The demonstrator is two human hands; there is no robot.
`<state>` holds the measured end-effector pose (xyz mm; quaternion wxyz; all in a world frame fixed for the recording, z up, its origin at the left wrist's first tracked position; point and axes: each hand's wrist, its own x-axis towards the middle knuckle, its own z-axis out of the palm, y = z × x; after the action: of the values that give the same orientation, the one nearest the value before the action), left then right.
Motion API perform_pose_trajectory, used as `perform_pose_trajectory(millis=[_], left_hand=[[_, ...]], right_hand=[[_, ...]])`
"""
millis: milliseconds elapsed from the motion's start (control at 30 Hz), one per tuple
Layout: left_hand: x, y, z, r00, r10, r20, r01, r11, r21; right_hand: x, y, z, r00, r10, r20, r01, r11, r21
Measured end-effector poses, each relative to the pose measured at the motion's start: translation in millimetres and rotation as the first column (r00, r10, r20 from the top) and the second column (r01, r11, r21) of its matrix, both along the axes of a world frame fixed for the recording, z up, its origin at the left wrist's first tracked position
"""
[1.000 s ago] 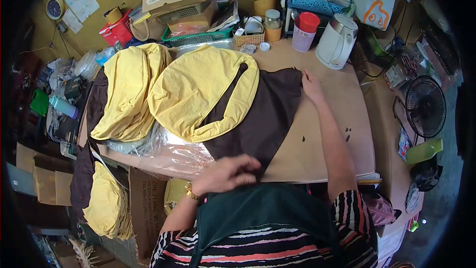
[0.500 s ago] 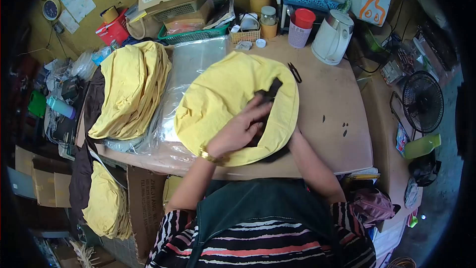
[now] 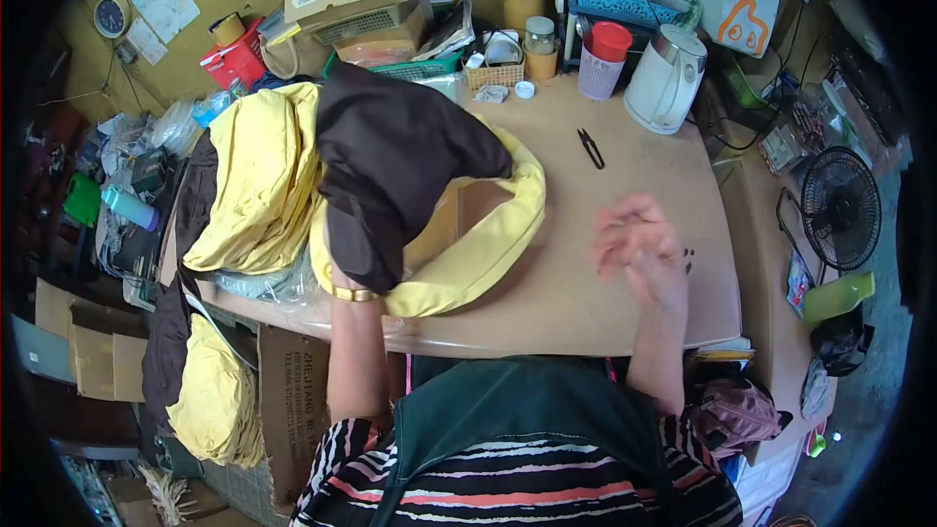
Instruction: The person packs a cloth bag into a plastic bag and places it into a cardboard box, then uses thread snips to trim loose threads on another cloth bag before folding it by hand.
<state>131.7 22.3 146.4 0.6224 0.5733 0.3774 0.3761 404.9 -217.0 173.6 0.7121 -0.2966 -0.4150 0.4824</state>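
Observation:
A yellow and dark brown cloth piece (image 3: 410, 166), hat-like with a ring-shaped yellow edge, is held up at the left of the table. My left hand goes into its dark brown part; the fingers are covered by the cloth, and only the wrist with a gold bracelet (image 3: 353, 293) shows. The cloth hangs over this hand and is carried by it. My right hand (image 3: 639, 246) is off to the right above the table, slightly blurred, its fingers apart with nothing in them. Small black thread snips (image 3: 590, 149) lie beyond it on the tabletop.
A stack of similar yellow cloth pieces (image 3: 259, 176) lies left on the table (image 3: 556, 317), over clear plastic. More hang below the left edge (image 3: 215, 390). At the back stand a white kettle (image 3: 664, 83), a red cup (image 3: 610, 41) and baskets. A black fan (image 3: 839, 210) is at right.
The cloth piece has shifted left and been turned so its dark brown side shows. My right hand has come out from under it and moved right, away from the cloth.

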Motion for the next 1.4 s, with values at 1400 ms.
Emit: perform_pose_trajectory(millis=[1400], left_hand=[[65.1, -53.0, -54.8, 0.579, 0.057, -0.813, 0.713, 0.450, 0.538]], right_hand=[[-76.9, -10.9, -96.2, 0.725, -0.364, 0.585, 0.509, 0.855, -0.098]])
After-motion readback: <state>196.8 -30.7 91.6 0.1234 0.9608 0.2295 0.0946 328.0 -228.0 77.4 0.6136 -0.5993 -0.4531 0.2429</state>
